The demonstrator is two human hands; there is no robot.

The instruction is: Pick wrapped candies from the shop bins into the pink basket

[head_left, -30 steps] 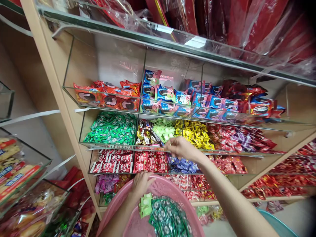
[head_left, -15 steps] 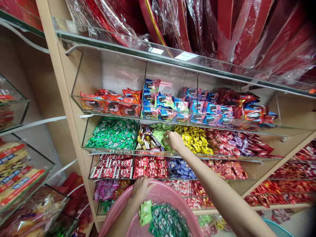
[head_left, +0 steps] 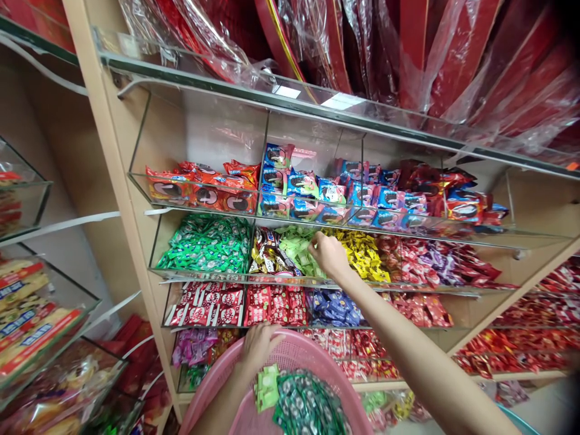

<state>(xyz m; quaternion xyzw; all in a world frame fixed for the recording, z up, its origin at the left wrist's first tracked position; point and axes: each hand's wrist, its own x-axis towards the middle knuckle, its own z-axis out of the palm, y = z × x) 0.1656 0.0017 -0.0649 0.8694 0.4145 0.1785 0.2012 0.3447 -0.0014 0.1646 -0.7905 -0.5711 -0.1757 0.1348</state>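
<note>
My left hand (head_left: 259,345) is closed over the far rim of a pink plastic basket (head_left: 302,348). In the basket lie a small stack of light green wrapped candies (head_left: 267,388) and a larger heap of dark green wrapped candies (head_left: 310,405). My right hand (head_left: 331,255) is above the shelf bin of light green candies (head_left: 296,244), its fingers curled together. Whatever is between those fingers is hidden. Left of that pile are brown-and-gold packets (head_left: 272,251); yellow-wrapped candies (head_left: 365,257) lie just right of my right hand.
Glass dividers and front panels edge the bins. Green candies (head_left: 208,244) fill the left bin, with red-and-white packets (head_left: 208,305) beneath. Snack packs (head_left: 308,187) sit one shelf higher, under a glass shelf (head_left: 254,99) of red bags. A wooden upright (head_left: 120,199) stands at left.
My right hand has shifted slightly right over the light green candies, and its fingers look more tightly curled. My left hand and the basket stay in place.
</note>
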